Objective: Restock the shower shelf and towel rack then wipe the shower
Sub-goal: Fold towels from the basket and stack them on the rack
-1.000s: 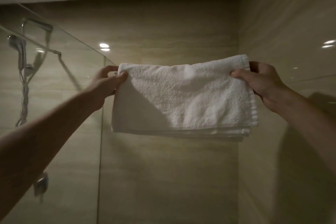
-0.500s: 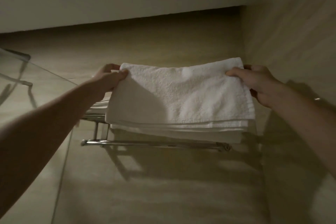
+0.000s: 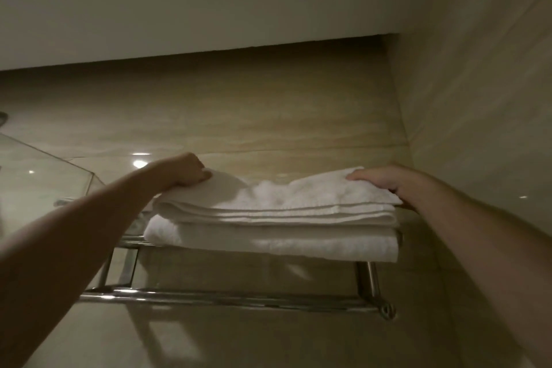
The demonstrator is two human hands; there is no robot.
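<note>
A folded white towel (image 3: 277, 203) lies flat on top of a thicker folded white towel (image 3: 268, 243), both on a chrome wall rack (image 3: 227, 297) high on the tiled wall. My left hand (image 3: 186, 170) grips the upper towel's left far corner. My right hand (image 3: 385, 181) rests on its right end, fingers over the top and thumb at the edge. The rack's shelf bars are mostly hidden under the towels; its lower hanging bar is bare.
A glass shower partition (image 3: 44, 176) stands at the left, its top edge near my left forearm. A tiled side wall (image 3: 478, 128) closes in at the right, close to the rack's end. The ceiling soffit (image 3: 209, 9) hangs above.
The towel, held upright by its top corners before, has been raised and laid flat on the towel on the rack. The view has tilted upward.
</note>
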